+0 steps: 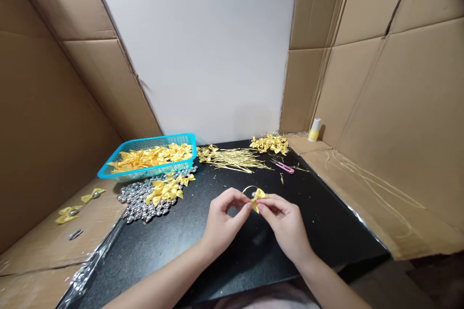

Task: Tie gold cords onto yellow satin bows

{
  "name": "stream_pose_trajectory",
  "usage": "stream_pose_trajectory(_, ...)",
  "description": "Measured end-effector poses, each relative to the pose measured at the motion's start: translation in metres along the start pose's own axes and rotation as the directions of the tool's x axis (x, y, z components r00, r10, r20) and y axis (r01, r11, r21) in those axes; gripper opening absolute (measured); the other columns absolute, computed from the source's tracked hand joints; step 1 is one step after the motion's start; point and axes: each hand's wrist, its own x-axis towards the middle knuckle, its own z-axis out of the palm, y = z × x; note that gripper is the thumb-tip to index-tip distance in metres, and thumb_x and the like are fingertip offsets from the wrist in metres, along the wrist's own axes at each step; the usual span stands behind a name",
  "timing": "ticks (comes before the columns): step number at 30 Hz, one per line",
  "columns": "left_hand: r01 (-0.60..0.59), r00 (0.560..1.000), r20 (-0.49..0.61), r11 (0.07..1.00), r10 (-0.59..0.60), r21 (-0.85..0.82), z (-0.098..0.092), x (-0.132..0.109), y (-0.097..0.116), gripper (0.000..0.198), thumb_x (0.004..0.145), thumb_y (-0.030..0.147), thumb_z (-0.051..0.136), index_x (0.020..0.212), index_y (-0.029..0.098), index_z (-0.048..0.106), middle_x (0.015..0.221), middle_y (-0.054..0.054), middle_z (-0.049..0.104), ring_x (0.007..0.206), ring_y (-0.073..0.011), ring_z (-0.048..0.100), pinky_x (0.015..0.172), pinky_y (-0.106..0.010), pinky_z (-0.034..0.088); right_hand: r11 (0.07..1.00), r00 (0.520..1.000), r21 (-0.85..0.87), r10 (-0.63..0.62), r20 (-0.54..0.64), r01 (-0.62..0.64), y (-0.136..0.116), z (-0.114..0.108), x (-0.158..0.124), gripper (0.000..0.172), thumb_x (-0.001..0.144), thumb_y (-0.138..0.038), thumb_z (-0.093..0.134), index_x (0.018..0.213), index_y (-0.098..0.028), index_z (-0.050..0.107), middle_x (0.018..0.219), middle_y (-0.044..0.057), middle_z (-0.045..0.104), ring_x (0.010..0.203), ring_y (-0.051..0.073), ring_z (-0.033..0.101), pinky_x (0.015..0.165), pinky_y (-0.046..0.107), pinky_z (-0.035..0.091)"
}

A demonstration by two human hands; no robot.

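Observation:
Over the black tabletop (181, 241), my right hand (286, 222) pinches a yellow bow (259, 195) that has a silver bead at its middle. My left hand (226, 217) is closed at the fingertips on the left side of the same piece, where a thin yellow cord (248, 187) arcs up in a small loop. Both sets of fingertips nearly meet, and they hide part of the bow and the cord's ends.
A turquoise basket (147, 174) of yellow bows stands at the back left, with silver beads (139, 200) and loose bows (168, 189) before it. Behind my hands lie cut cords (235, 158), pink snips (284, 167) and beaded bows (270, 144). A thread spool (314, 130) stands at right.

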Motion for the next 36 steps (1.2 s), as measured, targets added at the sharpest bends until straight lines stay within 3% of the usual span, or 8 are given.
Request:
stream_pose_trajectory(3, -0.146, 0.987, -0.037, 0.975, 0.154, 0.165, -0.0024, -0.0023, 0.0029, 0.006, 0.08, 0.018, 0.063, 0.075, 0.019, 0.066, 0.074, -0.003, 0.066, 0.071, -0.0168, 0.058, 0.069, -0.027, 0.046, 1.0, 1.0, 0.005, -0.003, -0.006, 0.003, 0.0012, 0.0002, 0.0001, 0.01, 0.078, -0.028, 0.07, 0.08, -0.022, 0.077, 0.088, 0.007, 0.071, 0.086, 0.022, 0.068, 0.077, 0.032, 0.058)
stream_pose_trajectory(6, -0.207, 0.976, -0.03, 0.959, 0.217, 0.196, -0.0029, -0.0034, 0.0053, 0.007, 0.079, 0.014, 0.061, 0.075, 0.019, 0.065, 0.073, -0.003, 0.067, 0.07, -0.0168, 0.06, 0.068, -0.027, 0.047, 1.0, 1.0, 0.015, -0.011, -0.022, 0.011, 0.0024, 0.0, 0.0003, 0.008, 0.078, -0.026, 0.07, 0.08, -0.022, 0.077, 0.09, 0.007, 0.071, 0.087, 0.022, 0.068, 0.078, 0.032, 0.058)
stream_pose_trajectory(13, -0.139, 0.989, -0.019, 0.964, 0.147, 0.229, 0.0005, -0.0032, 0.0023, 0.005, 0.078, 0.016, 0.061, 0.077, 0.018, 0.065, 0.07, -0.002, 0.065, 0.065, -0.0149, 0.057, 0.064, -0.025, 0.046, 1.0, 0.999, 0.01, -0.016, -0.042, 0.017, 0.0029, -0.0007, -0.0005, 0.009, 0.078, -0.025, 0.071, 0.082, -0.023, 0.078, 0.092, 0.007, 0.071, 0.09, 0.022, 0.068, 0.08, 0.033, 0.058)
stream_pose_trajectory(19, -0.038, 0.998, -0.036, 0.988, 0.044, 0.148, 0.0003, -0.0027, 0.0036, 0.007, 0.078, 0.024, 0.067, 0.078, 0.017, 0.066, 0.071, -0.002, 0.067, 0.063, -0.014, 0.055, 0.062, -0.025, 0.046, 1.0, 0.998, -0.016, -0.024, -0.051, 0.024, 0.0045, -0.001, -0.001, 0.01, 0.077, -0.024, 0.071, 0.084, -0.023, 0.079, 0.093, 0.008, 0.071, 0.091, 0.022, 0.069, 0.08, 0.032, 0.059)
stream_pose_trajectory(26, -0.103, 0.992, -0.054, 0.978, 0.114, 0.182, -0.0014, 0.0008, 0.0069, 0.006, 0.077, 0.022, 0.067, 0.079, 0.017, 0.069, 0.074, -0.003, 0.066, 0.065, -0.0138, 0.055, 0.061, -0.024, 0.045, 0.999, 0.998, 0.001, -0.035, -0.043, 0.035, 0.0045, -0.0018, 0.0005, 0.01, 0.077, -0.023, 0.071, 0.083, -0.023, 0.079, 0.092, 0.007, 0.071, 0.089, 0.021, 0.069, 0.079, 0.03, 0.059)
stream_pose_trajectory(30, 0.07, 0.997, 0.028, 0.997, -0.07, -0.012, -0.0004, 0.0028, 0.0051, 0.016, 0.08, 0.029, 0.067, 0.089, 0.016, 0.071, 0.085, -0.007, 0.071, 0.075, -0.0172, 0.063, 0.065, -0.025, 0.05, 0.999, 1.0, 0.04, -0.009, -0.013, 0.01, 0.0038, -0.0017, 0.0011, 0.009, 0.077, -0.023, 0.071, 0.081, -0.023, 0.079, 0.091, 0.007, 0.072, 0.088, 0.021, 0.07, 0.079, 0.029, 0.059)
stream_pose_trajectory(33, 0.237, 0.969, 0.108, 0.955, -0.221, -0.179, 0.0007, 0.0038, 0.005, 0.018, 0.078, 0.031, 0.069, 0.086, 0.015, 0.074, 0.077, -0.006, 0.073, 0.066, -0.0148, 0.064, 0.062, -0.023, 0.05, 0.999, 1.0, 0.048, 0.001, -0.003, -0.001, 0.0042, -0.0016, 0.0012, 0.009, 0.077, -0.023, 0.072, 0.082, -0.023, 0.079, 0.091, 0.006, 0.072, 0.088, 0.02, 0.07, 0.078, 0.029, 0.059)
stream_pose_trajectory(36, 0.317, 0.948, 0.096, 0.885, -0.303, -0.341, 0.0011, 0.0058, 0.0058, 0.019, 0.072, 0.031, 0.075, 0.08, 0.014, 0.075, 0.068, -0.003, 0.072, 0.059, -0.0114, 0.061, 0.059, -0.021, 0.05, 0.999, 1.0, 0.043, 0.001, -0.002, -0.001, 0.0055, -0.0018, 0.0015, 0.009, 0.077, -0.023, 0.071, 0.083, -0.024, 0.079, 0.092, 0.007, 0.072, 0.088, 0.02, 0.069, 0.078, 0.028, 0.059)
